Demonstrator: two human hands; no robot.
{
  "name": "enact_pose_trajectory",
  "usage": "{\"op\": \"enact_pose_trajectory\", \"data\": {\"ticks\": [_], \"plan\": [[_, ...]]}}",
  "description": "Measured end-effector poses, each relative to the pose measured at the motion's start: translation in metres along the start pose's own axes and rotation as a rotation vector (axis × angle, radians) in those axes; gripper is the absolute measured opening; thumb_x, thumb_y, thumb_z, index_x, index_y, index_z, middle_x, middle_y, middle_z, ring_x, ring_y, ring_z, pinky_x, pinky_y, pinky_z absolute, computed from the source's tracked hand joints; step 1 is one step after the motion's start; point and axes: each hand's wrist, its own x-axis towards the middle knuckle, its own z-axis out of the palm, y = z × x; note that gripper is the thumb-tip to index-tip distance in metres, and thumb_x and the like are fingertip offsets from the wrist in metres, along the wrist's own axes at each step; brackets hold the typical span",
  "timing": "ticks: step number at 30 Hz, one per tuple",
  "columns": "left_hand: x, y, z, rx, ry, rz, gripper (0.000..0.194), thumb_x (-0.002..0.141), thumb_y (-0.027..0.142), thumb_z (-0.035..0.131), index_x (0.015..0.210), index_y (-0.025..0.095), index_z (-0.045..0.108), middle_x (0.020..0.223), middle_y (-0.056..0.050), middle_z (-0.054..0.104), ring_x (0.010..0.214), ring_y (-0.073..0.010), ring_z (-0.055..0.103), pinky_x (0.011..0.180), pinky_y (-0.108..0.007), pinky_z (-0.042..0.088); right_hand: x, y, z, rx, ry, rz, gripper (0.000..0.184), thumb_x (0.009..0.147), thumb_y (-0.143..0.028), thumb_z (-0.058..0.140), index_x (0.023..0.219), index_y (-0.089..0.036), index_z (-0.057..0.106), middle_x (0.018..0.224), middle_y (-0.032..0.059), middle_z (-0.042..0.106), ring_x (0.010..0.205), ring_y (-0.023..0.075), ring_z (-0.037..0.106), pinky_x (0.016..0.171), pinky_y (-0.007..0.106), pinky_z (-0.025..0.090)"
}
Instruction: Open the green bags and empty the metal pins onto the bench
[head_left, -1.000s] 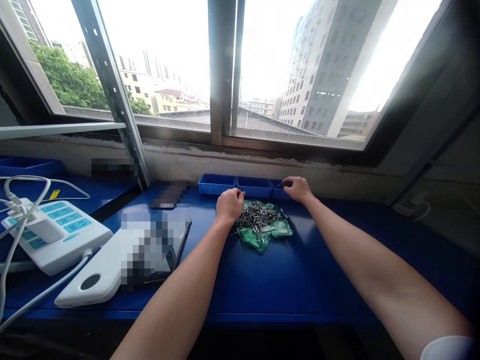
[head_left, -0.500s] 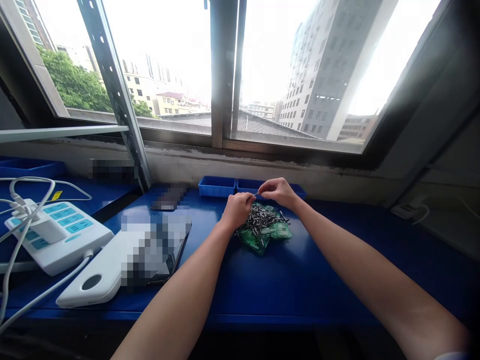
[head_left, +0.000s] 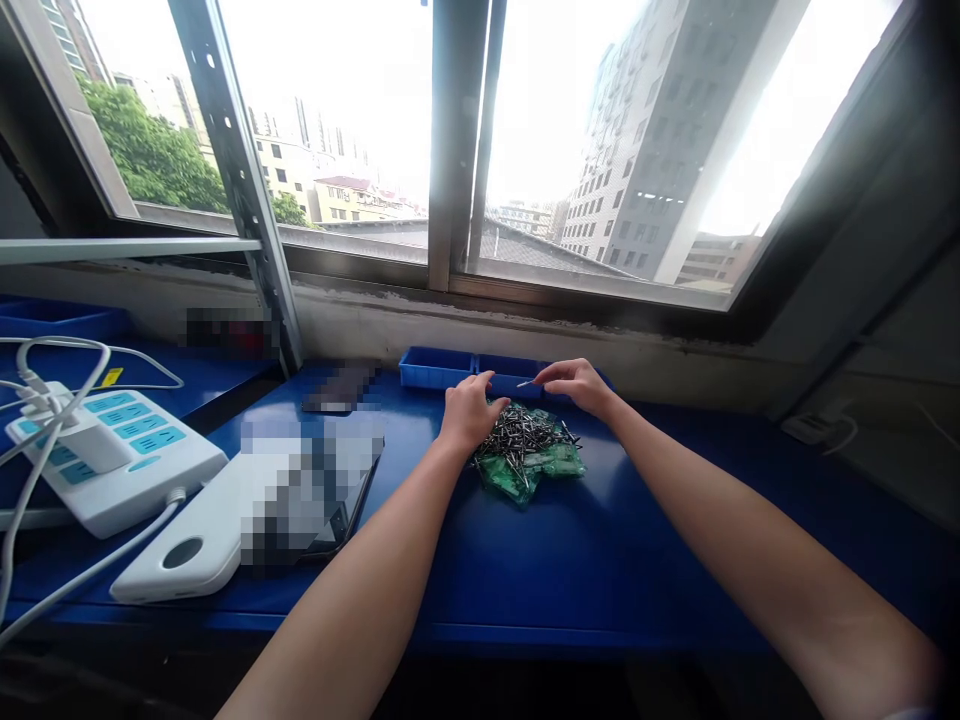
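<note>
My right hand pinches a thin metal pin between thumb and fingertips, its pale end pointing left above a heap. My left hand is open, thumb and fingers apart, over the heap's left side. Beneath and between them lies the pile of small dark and silver metal pins; their exact kind is too small to tell. Green plastic packets lie under the pile and stick out at its front. Behind my hands stand joined blue bins, partly covered by my right hand.
On the left are a white power strip with cables, a white power bank and a blurred dark-edged flat device. A dark flat object lies farther back. The blue table ends in front of me; a window is behind.
My right hand came left from the right-hand bin to my left hand, where both met at the pin. Now they are apart, with the pin in my right hand and my left fingers spread.
</note>
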Motion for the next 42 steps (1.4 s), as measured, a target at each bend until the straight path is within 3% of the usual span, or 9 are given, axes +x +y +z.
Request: {"op": "enact_pose_trajectory", "data": {"ticks": [5, 10, 15, 25, 27, 30, 34, 38, 42], "plan": [[0.001, 0.000, 0.000, 0.061, 0.040, -0.053, 0.032, 0.080, 0.027, 0.056, 0.110, 0.015, 0.059, 0.105, -0.008, 0.064, 0.100, -0.0214, 0.057, 0.087, -0.031, 0.041, 0.007, 0.033, -0.031, -0.434, 0.178, 0.116, 0.037, 0.064, -0.022, 0.056, 0.098, -0.020, 0.070, 0.099, 0.0038, 0.069, 0.096, 0.0213, 0.058, 0.088, 0.031, 0.044], [-0.001, 0.000, 0.001, 0.108, 0.015, -0.036, 0.026, 0.081, 0.028, 0.052, 0.102, 0.016, 0.062, 0.103, -0.008, 0.064, 0.099, -0.0227, 0.057, 0.087, -0.034, 0.040, 0.010, 0.047, -0.037, -0.687, 0.133, 0.274, 0.043, 0.067, -0.032, 0.056, 0.108, -0.023, 0.065, 0.100, 0.0079, 0.066, 0.120, 0.0300, 0.039, 0.099, 0.045, 0.033], [-0.002, -0.001, 0.001, 0.151, -0.026, -0.062, 0.025, 0.082, 0.028, 0.049, 0.100, 0.018, 0.063, 0.104, -0.008, 0.064, 0.100, -0.0228, 0.057, 0.087, -0.034, 0.040, 0.011, 0.054, -0.019, -0.713, 0.034, 0.309, 0.043, 0.068, -0.033, 0.055, 0.110, -0.027, 0.064, 0.104, 0.0079, 0.064, 0.119, 0.0313, 0.039, 0.098, 0.050, 0.030], [0.000, -0.003, 0.003, 0.177, -0.045, -0.067, 0.025, 0.081, 0.030, 0.049, 0.097, 0.019, 0.065, 0.103, -0.008, 0.064, 0.098, -0.0243, 0.057, 0.086, -0.035, 0.040, 0.011, 0.054, -0.002, -0.695, 0.183, 0.314, 0.063, 0.067, -0.039, 0.057, 0.129, -0.025, 0.051, 0.103, 0.0106, 0.064, 0.121, 0.0338, 0.038, 0.093, 0.046, 0.033], [0.001, -0.005, 0.002, 0.180, -0.054, -0.069, 0.026, 0.080, 0.028, 0.048, 0.097, 0.019, 0.065, 0.102, -0.008, 0.064, 0.098, -0.0247, 0.057, 0.085, -0.036, 0.041, 0.007, 0.048, 0.002, -0.646, 0.281, 0.288, 0.059, 0.068, -0.037, 0.056, 0.126, -0.023, 0.053, 0.106, 0.0092, 0.064, 0.120, 0.0316, 0.040, 0.093, 0.042, 0.035], [0.003, -0.008, 0.001, 0.188, -0.097, -0.073, 0.027, 0.080, 0.027, 0.047, 0.099, 0.020, 0.066, 0.104, -0.008, 0.065, 0.099, -0.0246, 0.057, 0.085, -0.035, 0.041, -0.003, 0.039, 0.012, -0.521, 0.365, 0.250, 0.037, 0.071, -0.032, 0.051, 0.104, -0.022, 0.065, 0.102, 0.0048, 0.067, 0.108, 0.0251, 0.051, 0.090, 0.035, 0.039], [0.003, -0.011, 0.005, 0.208, -0.212, -0.075, 0.033, 0.082, 0.035, 0.045, 0.104, 0.021, 0.066, 0.113, -0.008, 0.063, 0.107, -0.0256, 0.054, 0.088, -0.033, 0.040, -0.016, 0.031, 0.033, -0.381, 0.250, 0.234, 0.026, 0.072, -0.032, 0.050, 0.086, -0.021, 0.068, 0.089, 0.0034, 0.069, 0.086, 0.0191, 0.060, 0.079, 0.028, 0.044], [0.002, -0.012, 0.010, 0.229, -0.266, -0.054, 0.039, 0.084, 0.043, 0.043, 0.109, 0.021, 0.065, 0.124, -0.008, 0.058, 0.116, -0.0258, 0.048, 0.094, -0.034, 0.037, -0.023, 0.032, 0.046, -0.489, 0.121, 0.206, 0.031, 0.073, -0.036, 0.053, 0.093, -0.021, 0.070, 0.099, 0.0048, 0.067, 0.099, 0.0241, 0.056, 0.089, 0.034, 0.040], [0.002, -0.012, 0.013, 0.238, -0.290, -0.042, 0.043, 0.084, 0.046, 0.043, 0.111, 0.020, 0.064, 0.129, -0.008, 0.054, 0.120, -0.0266, 0.044, 0.097, -0.036, 0.035, -0.024, 0.041, 0.049, -0.519, 0.106, 0.279, 0.031, 0.073, -0.036, 0.053, 0.094, -0.021, 0.072, 0.107, 0.0076, 0.065, 0.104, 0.0269, 0.054, 0.088, 0.034, 0.040]]}}
